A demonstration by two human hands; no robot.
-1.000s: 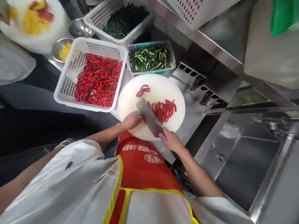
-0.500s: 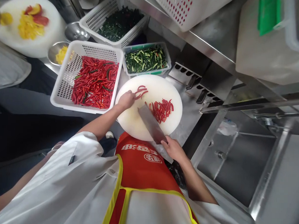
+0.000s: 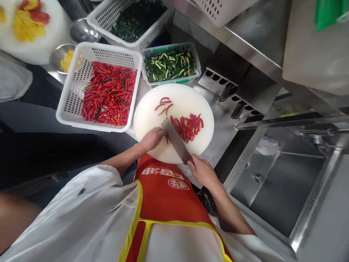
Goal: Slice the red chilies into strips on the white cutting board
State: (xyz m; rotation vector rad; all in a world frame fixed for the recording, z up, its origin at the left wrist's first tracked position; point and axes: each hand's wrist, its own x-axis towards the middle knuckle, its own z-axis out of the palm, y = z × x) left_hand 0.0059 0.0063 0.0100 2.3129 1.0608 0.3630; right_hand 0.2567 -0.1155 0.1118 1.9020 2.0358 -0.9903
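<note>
Head view: the right hand (image 3: 203,171) is wrapped around the handle of a cleaver (image 3: 176,140), whose broad grey blade is angled across the round white cutting board (image 3: 152,115). The left hand (image 3: 151,139) is laid beside the blade, fingers curled together on the board. Red chillies (image 3: 187,126) are heaped just past the blade. White characters on the red apron (image 3: 166,192) cannot be read.

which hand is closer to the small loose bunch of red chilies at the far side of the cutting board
Left. The left hand rests on the cutting board just below the loose red chilies; the right hand grips the cleaver handle at the near edge.
</note>
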